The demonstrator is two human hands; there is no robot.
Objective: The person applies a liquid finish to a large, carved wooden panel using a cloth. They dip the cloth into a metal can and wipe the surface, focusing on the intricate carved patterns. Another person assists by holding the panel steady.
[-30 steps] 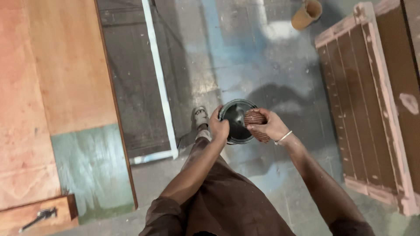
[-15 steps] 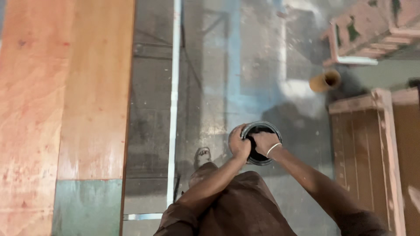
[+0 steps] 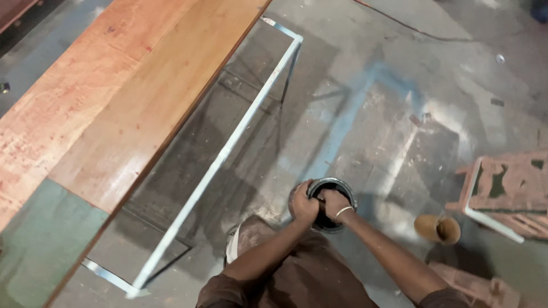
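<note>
We hold a round dark tin over the concrete floor, near our body. Our left hand wraps its fingers around the tin's left rim; our right hand reaches inside, fingers curled, though on what we cannot tell. A brown cup lies right; wooden boards stretch left.

A tin between both hands, boards left, cup right.

Black can; orange-red boards; tan cup
</note>
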